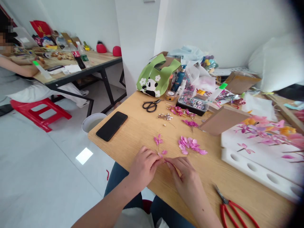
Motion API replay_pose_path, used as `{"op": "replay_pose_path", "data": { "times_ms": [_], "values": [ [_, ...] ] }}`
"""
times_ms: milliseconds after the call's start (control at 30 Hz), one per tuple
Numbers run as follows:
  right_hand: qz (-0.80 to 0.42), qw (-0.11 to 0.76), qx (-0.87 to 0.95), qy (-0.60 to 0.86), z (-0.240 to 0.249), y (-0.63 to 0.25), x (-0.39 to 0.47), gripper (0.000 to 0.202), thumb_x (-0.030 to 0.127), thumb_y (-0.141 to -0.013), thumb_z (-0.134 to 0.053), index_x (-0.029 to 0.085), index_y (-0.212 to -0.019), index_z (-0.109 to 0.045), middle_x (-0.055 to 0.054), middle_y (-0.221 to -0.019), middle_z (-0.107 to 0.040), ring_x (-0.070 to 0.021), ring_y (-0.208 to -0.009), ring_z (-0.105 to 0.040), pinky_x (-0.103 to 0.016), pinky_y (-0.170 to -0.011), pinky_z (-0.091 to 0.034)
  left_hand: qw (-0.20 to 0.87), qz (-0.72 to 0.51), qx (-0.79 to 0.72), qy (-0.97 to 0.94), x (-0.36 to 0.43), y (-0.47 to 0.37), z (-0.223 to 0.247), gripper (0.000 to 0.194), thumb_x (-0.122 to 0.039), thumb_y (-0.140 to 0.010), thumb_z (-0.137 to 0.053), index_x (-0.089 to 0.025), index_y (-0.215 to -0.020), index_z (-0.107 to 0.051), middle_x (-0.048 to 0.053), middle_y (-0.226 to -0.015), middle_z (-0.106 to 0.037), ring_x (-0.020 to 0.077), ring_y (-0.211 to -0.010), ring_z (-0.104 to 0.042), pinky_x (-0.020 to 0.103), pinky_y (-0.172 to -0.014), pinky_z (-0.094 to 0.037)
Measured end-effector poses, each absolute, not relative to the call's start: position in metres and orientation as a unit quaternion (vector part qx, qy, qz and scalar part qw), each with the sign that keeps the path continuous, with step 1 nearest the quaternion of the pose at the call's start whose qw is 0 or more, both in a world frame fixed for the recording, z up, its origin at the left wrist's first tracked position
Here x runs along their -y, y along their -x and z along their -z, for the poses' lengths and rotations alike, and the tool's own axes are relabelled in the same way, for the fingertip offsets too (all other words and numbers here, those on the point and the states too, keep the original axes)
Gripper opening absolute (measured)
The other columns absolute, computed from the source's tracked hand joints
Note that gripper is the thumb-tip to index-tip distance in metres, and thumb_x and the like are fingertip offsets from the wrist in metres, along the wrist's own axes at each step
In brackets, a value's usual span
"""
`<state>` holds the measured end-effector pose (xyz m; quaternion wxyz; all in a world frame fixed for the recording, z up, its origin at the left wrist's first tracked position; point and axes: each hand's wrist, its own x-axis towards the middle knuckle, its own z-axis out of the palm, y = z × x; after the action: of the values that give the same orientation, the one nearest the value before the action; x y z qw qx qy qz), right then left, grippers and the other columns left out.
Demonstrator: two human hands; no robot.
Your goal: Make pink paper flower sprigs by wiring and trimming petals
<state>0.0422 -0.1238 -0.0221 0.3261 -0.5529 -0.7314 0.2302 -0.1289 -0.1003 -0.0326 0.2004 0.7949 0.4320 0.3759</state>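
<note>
The person's bare forearms (pixel 106 201) come nearest the camera, above legs in blue trousers (pixel 116 179), and lead to two hands at the near edge of a light wood-grain table (pixel 140 129). The left hand (pixel 143 164) and the right hand (pixel 187 175) almost meet, thumb and fingertips narrowed to a pinch on a small sprig of pink petals (pixel 158 140) with a thin stem. The sprig stands out just beyond the fingers, over the table; its exact lower end is hidden by them.

Just beyond the right hand lies a loose cluster of pink-purple petals (pixel 191 144). Pliers with long red handles (pixel 225 201) rest to its right, near a white foam block with round holes (pixel 243 162). To the left lies a black rectangular phone (pixel 112 126). Farther back are black-handled scissors (pixel 151 105), a bundle of white-tipped stems (pixel 166 117) and a green bag with a panda and white flowers (pixel 144 71). At another table (pixel 99 60), a co-worker in grey (pixel 9 76) sits on a red plastic stool (pixel 28 109).
</note>
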Motion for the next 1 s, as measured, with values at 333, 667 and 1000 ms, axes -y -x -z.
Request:
{"op": "replay_pose_path", "data": {
  "times_ms": [333,667,1000],
  "values": [
    [-0.179,0.334,0.749,0.543,0.022,-0.034,0.127,0.017,0.012,-0.092,-0.047,0.020,-0.097,-0.061,-0.004,-0.083,-0.063,-0.0214,-0.083,-0.053,-0.033,-0.071,-0.045,0.282,-0.374,-0.419,-0.778,0.107,0.127,0.025,0.026,-0.010,-0.082,-0.053,-0.017,-0.105,-0.060,0.007,-0.094,-0.064,0.0212,-0.092,-0.053,0.036,-0.082,-0.047],
    [-0.148,0.319,0.747,0.565,0.020,-0.026,0.128,0.015,0.014,-0.091,-0.043,0.019,-0.095,-0.056,-0.005,-0.079,-0.063,-0.0213,-0.078,-0.057,-0.032,-0.067,-0.046,0.276,-0.362,-0.463,-0.760,0.106,0.123,0.029,0.016,-0.013,-0.088,-0.046,-0.018,-0.079,-0.058,0.005,-0.076,-0.061,0.0201,-0.082,-0.055,0.033,-0.072,-0.045],
    [-0.270,0.323,0.688,0.592,0.017,-0.031,0.124,0.021,0.019,-0.093,-0.039,0.021,-0.106,-0.056,-0.005,-0.087,-0.065,-0.0181,-0.077,-0.065,-0.029,-0.066,-0.050,0.310,-0.357,-0.483,-0.737,0.105,0.128,0.028,0.014,-0.011,-0.085,-0.050,-0.018,-0.077,-0.060,0.004,-0.077,-0.062,0.0189,-0.081,-0.056,0.031,-0.072,-0.044]
  ]
}}
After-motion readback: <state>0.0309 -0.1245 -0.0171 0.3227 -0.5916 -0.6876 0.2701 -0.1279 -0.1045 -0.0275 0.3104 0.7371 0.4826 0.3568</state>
